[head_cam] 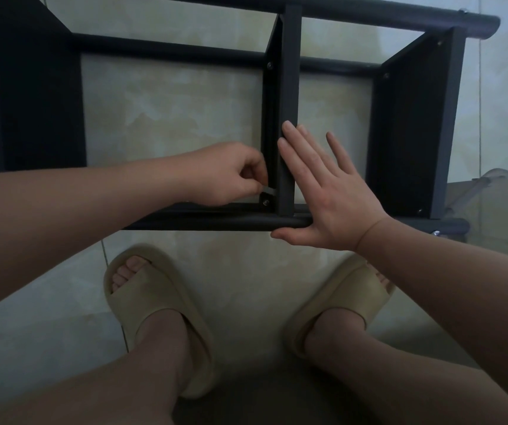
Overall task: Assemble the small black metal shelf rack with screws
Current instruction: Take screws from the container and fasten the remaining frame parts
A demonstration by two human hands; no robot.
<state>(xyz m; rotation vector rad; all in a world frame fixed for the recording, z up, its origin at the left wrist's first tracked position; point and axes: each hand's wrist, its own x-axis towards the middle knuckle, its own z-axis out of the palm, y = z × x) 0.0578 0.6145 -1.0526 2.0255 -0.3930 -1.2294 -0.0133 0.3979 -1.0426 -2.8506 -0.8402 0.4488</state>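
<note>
I've got the rack [415, 133] lying on the tiled floor [170, 118] under both grips. The left grip [231, 176] is curled tight, thumb and forefinger pinching a small pale tool [267, 189]; key or wrench, I cannot tell. Its tip sits just above the screw [265, 203], which is right below those fingertips, where the middle panel [289, 72] meets the front tube [216, 223].

The right grip [323, 194] is flat and wide open, holding nothing. Its fingers are laid against the panel's right face, and the thumb is tucked under the tube.

I read this as tightening that corner screw, and it looks nearly home. To do it well, I want:
- The tool seated square in the head before any turn.
- Short arcs, because the panel crowds the left grip's knuckles.
- The right grip pressing firmly leftward, so the panel stays upright and the holes stay lined up.
- Easing off once it's snug. A slip here could round the head or scratch the paint.
</note>
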